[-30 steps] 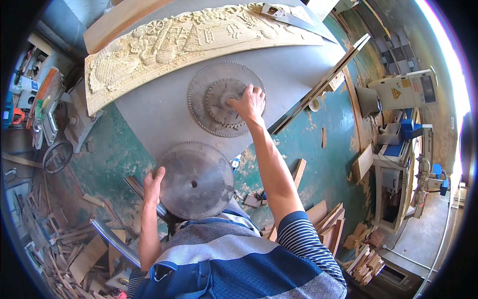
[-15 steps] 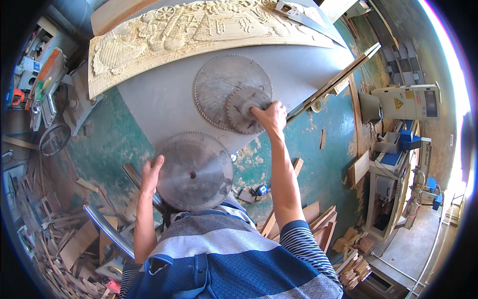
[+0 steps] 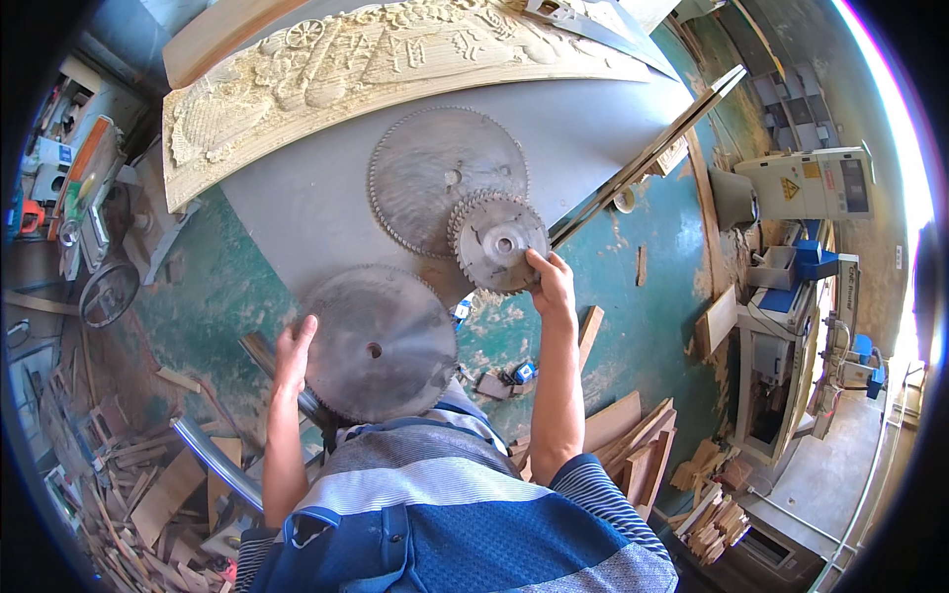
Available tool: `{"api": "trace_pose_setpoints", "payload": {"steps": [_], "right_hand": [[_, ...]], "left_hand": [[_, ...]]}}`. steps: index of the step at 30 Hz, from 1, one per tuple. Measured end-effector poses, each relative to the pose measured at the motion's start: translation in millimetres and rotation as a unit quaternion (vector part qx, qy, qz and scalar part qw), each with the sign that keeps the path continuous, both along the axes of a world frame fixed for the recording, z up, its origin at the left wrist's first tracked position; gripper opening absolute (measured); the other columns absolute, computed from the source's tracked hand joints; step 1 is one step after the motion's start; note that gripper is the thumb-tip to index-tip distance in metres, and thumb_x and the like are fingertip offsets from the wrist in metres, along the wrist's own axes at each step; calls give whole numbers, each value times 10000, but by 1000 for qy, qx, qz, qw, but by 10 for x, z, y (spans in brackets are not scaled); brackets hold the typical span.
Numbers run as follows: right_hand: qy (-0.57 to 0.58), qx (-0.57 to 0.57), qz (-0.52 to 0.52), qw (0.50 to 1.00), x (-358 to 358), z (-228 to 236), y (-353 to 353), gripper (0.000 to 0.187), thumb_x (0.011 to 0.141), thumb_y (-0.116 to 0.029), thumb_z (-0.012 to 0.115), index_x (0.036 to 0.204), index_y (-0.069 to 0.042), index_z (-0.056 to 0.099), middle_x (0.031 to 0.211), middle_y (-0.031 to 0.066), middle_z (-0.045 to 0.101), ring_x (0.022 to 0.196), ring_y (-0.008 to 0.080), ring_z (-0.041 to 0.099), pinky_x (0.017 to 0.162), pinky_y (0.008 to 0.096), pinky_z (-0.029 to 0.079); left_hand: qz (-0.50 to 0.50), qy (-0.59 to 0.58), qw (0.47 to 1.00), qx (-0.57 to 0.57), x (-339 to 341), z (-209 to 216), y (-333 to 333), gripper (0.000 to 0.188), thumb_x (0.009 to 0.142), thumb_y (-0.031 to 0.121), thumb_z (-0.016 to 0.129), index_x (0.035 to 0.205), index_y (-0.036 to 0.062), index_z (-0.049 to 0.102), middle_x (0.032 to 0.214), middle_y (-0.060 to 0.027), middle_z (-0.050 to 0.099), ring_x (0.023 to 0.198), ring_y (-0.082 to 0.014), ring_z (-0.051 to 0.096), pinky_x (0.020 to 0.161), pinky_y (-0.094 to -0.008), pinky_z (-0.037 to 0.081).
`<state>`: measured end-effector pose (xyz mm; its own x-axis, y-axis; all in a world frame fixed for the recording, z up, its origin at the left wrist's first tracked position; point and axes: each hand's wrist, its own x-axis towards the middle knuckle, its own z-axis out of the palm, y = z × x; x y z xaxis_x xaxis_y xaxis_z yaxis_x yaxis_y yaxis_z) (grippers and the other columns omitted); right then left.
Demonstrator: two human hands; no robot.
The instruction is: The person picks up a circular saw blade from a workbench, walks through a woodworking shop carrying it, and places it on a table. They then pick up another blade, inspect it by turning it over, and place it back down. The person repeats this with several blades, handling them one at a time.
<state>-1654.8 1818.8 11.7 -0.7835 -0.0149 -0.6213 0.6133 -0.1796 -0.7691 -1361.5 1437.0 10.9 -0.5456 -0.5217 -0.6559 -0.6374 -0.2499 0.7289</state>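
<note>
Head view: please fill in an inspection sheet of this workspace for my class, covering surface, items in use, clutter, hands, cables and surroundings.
Surface: grey tabletop, bearing a carved wooden panel with a handsaw across its right end.
Items in use: small circular saw blade; near circular saw blade, before the person's torso; far circular saw blade, flat on the tabletop.
Clutter: wood offcuts piled at lower left.
Hands: right hand grips the small blade's rim; left hand at the near blade's left rim, fingers partly hidden.
Cables: none identifiable with certainty.
Surroundings: worn green floor; pale cabinet with a yellow warning triangle.
</note>
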Motion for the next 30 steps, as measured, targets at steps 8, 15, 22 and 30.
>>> {"api": "trace_pose_setpoints", "payload": {"steps": [8, 15, 22, 30], "right_hand": [[11, -134, -119, 984, -365, 6, 345, 275, 958, -70, 662, 1219, 7, 623, 1094, 85, 717, 941, 229, 715, 837, 370, 587], [81, -149, -144, 975, -1491, -173, 209, 114, 1007, -171, 644, 1030, -62, 669, 941, 52, 712, 840, 203, 690, 757, 382, 601], [286, 494, -3, 821, -1229, -3, 352, 471, 766, -293, 775, 1114, 13, 694, 925, 192, 706, 877, 342, 687, 838, 433, 535], [254, 565, 127, 774, -848, -45, -486, 443, 785, -297, 734, 1108, 4, 700, 973, 187, 722, 949, 360, 691, 877, 436, 532]], "left_hand": [[-12, 8, 1000, 17, 0, 30, 1, 766, 896, 583, 727, 1324, -39, 597, 1279, -85, 616, 1182, -181, 534, 1042, -330, 398], [-23, -2, 1000, 9, 62, -51, -55, 791, 879, 594, 740, 1313, -51, 593, 1261, -81, 613, 1161, -170, 526, 1042, -324, 388], [44, 61, 997, 31, 233, -184, 39, 679, 901, 546, 743, 1265, -14, 621, 1212, -39, 617, 1121, -147, 521, 1032, -308, 380], [21, 30, 990, -133, 181, -111, 55, 779, 898, 491, 759, 1334, -113, 532, 1357, -210, 582, 1226, -285, 554, 1069, -406, 411]]}}
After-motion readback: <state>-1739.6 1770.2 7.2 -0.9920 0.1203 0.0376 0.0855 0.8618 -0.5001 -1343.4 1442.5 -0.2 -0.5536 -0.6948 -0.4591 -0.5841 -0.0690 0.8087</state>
